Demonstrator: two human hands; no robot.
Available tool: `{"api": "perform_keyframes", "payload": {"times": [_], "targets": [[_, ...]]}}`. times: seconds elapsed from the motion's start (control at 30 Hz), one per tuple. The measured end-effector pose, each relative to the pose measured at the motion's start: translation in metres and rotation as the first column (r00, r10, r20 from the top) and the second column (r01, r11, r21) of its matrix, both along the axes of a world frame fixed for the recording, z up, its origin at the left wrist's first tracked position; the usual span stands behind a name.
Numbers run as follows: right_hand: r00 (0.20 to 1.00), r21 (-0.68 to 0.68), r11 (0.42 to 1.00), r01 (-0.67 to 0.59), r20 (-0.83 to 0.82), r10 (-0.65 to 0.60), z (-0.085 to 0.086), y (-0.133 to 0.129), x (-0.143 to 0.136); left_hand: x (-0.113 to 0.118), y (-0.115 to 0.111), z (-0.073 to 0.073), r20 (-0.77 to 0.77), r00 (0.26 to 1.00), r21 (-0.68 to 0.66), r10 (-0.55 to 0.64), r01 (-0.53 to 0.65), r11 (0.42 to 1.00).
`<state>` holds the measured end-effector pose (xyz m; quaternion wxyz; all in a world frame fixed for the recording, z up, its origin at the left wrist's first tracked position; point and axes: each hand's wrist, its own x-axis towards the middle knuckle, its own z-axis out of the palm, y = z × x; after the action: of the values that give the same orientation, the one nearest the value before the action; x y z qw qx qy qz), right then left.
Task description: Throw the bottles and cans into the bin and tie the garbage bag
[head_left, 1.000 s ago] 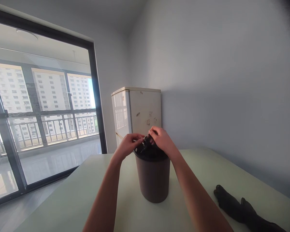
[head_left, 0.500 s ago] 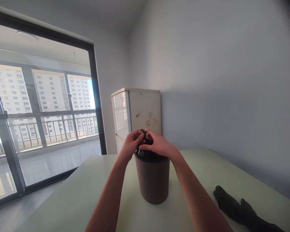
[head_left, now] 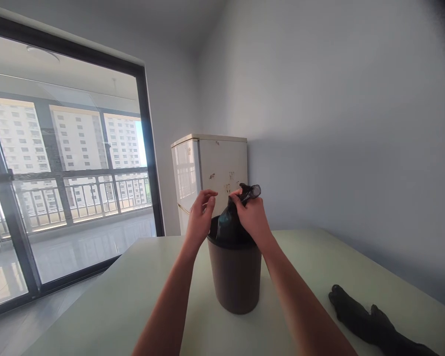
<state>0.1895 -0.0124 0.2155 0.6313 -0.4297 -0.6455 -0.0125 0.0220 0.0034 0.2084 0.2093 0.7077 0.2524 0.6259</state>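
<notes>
A brown trash can (head_left: 235, 277) with a dark rim stands upright on the pale green table (head_left: 163, 282). From its mouth rises a black trash bag (head_left: 228, 222), gathered at the top. My right hand (head_left: 252, 217) is closed around the gathered neck, and a crumpled end sticks out above its fingers. To the left of the bag, my left hand (head_left: 202, 213) is raised over the can's left rim, fingers curved and apart, with nothing in them. The lower part of the bag is hidden inside the can.
A bundled black plastic bag (head_left: 371, 321) lies at the table's right side. Behind the table stands a white refrigerator (head_left: 222, 163) with worn spots. A glass sliding door (head_left: 77, 207) is on the left, and a grey wall (head_left: 337, 123) runs along the right.
Both hands were together at the bag's top. My left hand has let go and moved left; my right hand has drawn the bag's neck up and right, above the can.
</notes>
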Motion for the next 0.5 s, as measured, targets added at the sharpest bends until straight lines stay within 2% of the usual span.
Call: {"api": "perform_keyframes", "payload": {"times": [0.1, 0.2, 0.27, 0.33, 0.4, 0.5], "targets": [[0.994, 0.164, 0.982, 0.089, -0.074, -0.077, 0.001, -0.004, 0.002, -0.004, 0.013, -0.006, -0.027, 0.997, -0.053, 0.076, -0.077, 0.996], [0.978, 0.222, 0.963, 0.152, -0.173, -0.115, 0.001, -0.010, 0.003, -0.005, 0.020, -0.011, -0.141, 0.981, -0.068, 0.135, -0.146, 0.987], [0.978, 0.213, 0.967, 0.138, -0.186, -0.099, 0.002, -0.014, 0.002, -0.005, 0.023, -0.013, -0.277, 0.951, -0.111, 0.138, -0.174, 0.978], [0.990, 0.178, 0.980, 0.092, -0.118, -0.071, 0.004, -0.016, 0.001, -0.004, 0.024, -0.015, -0.395, 0.915, -0.163, 0.083, -0.159, 0.974], [0.997, 0.138, 0.988, 0.069, -0.040, -0.064, 0.005, -0.015, 0.000, -0.004, 0.025, -0.017, -0.464, 0.886, -0.189, 0.027, -0.129, 0.974], [0.996, 0.076, 0.994, 0.081, 0.024, -0.083, 0.005, -0.012, 0.000, -0.005, 0.026, -0.020, -0.519, 0.855, -0.182, 0.012, -0.124, 0.975]]}}
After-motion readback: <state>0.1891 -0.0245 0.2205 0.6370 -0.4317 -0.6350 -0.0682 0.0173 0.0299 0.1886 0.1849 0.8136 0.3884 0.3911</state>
